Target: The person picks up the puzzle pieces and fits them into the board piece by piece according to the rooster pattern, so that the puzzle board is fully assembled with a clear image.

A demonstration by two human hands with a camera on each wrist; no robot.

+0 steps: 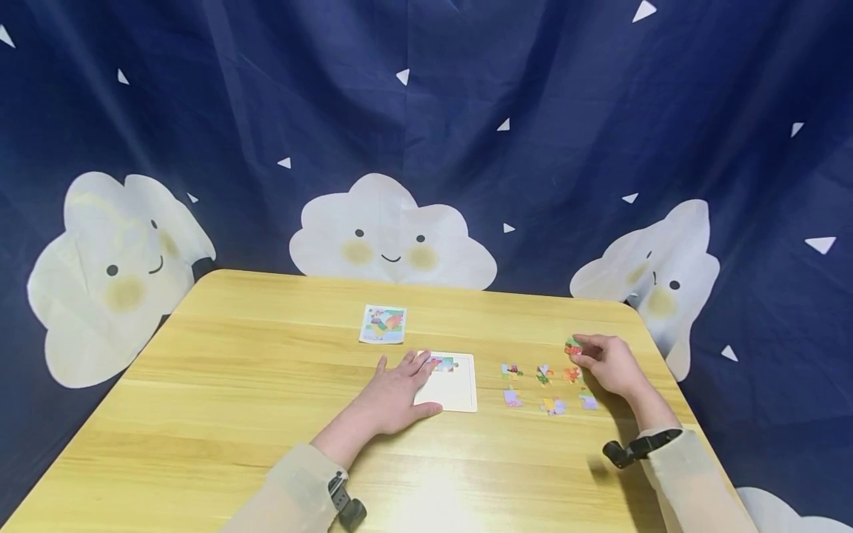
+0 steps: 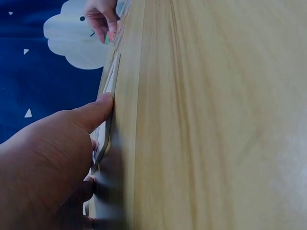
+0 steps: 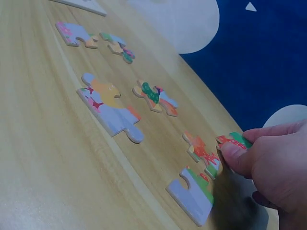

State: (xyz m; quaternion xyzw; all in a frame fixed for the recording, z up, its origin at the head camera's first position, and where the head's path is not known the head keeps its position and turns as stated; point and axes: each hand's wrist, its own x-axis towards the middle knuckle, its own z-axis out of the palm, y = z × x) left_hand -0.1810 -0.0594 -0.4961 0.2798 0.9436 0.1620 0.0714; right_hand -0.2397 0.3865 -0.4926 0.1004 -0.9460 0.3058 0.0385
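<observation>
My left hand [image 1: 395, 394] lies spread over the left edge of a white puzzle tray [image 1: 453, 396], its thumb on the tray's near side. Joined puzzle pieces [image 1: 444, 364] sit along the tray's top, partly hidden by the fingers. At the right, my right hand [image 1: 609, 363] pinches a red and green puzzle piece [image 3: 233, 140] between thumb and fingers. Just beside it on the table lie an orange puzzle piece [image 3: 201, 152] and a lilac and green corner piece [image 3: 193, 194].
Several more loose pieces lie between tray and right hand, among them a yellow and lilac piece [image 3: 109, 105] and a green-dotted piece [image 3: 154, 97]. A square picture card [image 1: 383, 324] rests behind the tray. A dark blue cloud-patterned curtain [image 1: 453, 148] hangs beyond the wooden table [image 1: 233, 355].
</observation>
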